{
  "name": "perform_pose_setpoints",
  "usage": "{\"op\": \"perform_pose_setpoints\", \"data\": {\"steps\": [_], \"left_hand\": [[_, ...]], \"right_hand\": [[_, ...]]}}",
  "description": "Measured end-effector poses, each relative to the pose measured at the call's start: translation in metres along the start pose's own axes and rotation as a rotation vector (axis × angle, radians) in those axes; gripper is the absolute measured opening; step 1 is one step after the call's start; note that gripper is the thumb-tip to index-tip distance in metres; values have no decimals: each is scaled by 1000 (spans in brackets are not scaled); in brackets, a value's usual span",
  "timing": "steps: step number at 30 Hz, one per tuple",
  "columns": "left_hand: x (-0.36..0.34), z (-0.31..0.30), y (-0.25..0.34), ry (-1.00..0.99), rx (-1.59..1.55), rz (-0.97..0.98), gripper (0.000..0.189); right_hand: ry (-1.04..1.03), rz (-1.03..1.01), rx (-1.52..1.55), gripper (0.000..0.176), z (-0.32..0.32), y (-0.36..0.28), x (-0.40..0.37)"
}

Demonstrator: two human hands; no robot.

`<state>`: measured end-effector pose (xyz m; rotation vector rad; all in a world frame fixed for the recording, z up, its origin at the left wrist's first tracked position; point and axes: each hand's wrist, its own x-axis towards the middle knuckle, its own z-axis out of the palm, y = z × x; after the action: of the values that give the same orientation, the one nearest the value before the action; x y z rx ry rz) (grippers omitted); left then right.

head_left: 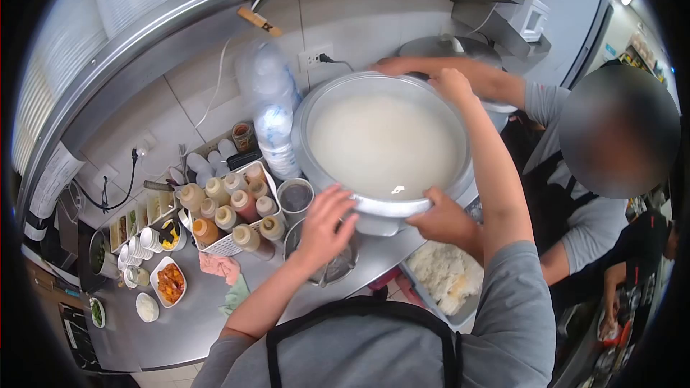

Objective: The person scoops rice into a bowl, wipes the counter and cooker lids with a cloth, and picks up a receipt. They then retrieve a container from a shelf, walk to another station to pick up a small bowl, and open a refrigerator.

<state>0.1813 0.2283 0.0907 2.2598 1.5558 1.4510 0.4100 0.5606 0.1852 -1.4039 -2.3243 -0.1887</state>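
Note:
A large round metal pot [392, 207] full of cloudy white liquid [384, 136] sits over the counter by the wall. My right hand [451, 86] reaches across to its far right rim and is closed there. Close to the front left rim, my left hand [327, 230] has its fingers apart, fingertips right at the edge, above a metal bowl [338, 267]. A co-worker at the right also handles the pot, one hand [394, 65] at the back rim and the other hand [447, 217] at the front right.
Left of the pot stand a white basket [224, 246] of squeeze bottles, a small metal container [295, 195] and plastic-wrapped containers [275, 126]. Farther left are a dish of red food [170, 284] and small cups. A bin of white rice [447, 280] sits below the counter edge.

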Motion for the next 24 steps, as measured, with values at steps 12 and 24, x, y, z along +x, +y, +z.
{"op": "perform_pose_setpoints", "data": {"steps": [12,24], "left_hand": [[18,76,0,-89,288,60,35],[15,79,-12,-93,354,106,34]], "right_hand": [[38,-171,-42,20,30,-10,122],[25,469,-295,36,84,122,197]]}}
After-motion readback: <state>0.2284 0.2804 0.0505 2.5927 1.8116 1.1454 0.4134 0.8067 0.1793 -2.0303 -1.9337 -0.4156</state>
